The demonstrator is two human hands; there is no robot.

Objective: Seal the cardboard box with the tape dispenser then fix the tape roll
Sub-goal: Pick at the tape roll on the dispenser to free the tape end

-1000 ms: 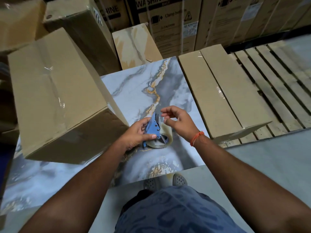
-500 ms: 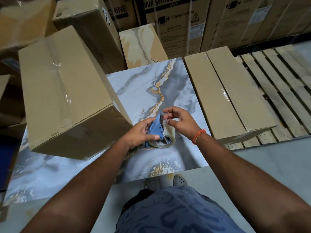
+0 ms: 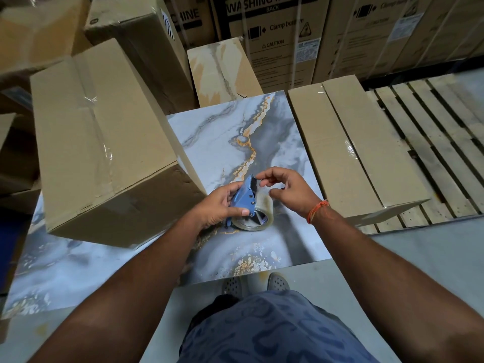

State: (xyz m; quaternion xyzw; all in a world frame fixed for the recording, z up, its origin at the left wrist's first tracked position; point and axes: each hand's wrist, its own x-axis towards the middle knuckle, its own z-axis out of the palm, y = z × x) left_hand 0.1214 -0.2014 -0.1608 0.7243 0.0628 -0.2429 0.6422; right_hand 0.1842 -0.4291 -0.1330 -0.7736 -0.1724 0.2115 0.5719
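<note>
A blue tape dispenser (image 3: pixel 245 195) with a clear tape roll (image 3: pixel 255 214) rests on the marble-patterned slab (image 3: pixel 222 142). My left hand (image 3: pixel 221 203) grips the dispenser's blue body from the left. My right hand (image 3: pixel 285 191) hovers at the dispenser's front end, fingers curled and apart, thumb and forefinger close to the tape's edge; whether they pinch tape I cannot tell. The taped cardboard box (image 3: pixel 104 142) lies on the slab just left of my left hand, clear tape running along its top seam.
A long flat carton (image 3: pixel 351 150) lies right of the slab on a wooden pallet (image 3: pixel 434 132). Stacked cartons (image 3: pixel 275 35) line the back. My feet (image 3: pixel 255 284) stand at the slab's near edge on a grey floor.
My right hand's fingers have opened and lifted slightly off the tape roll toward the dispenser's front end. The left hand keeps its grip; the view has shifted a little.
</note>
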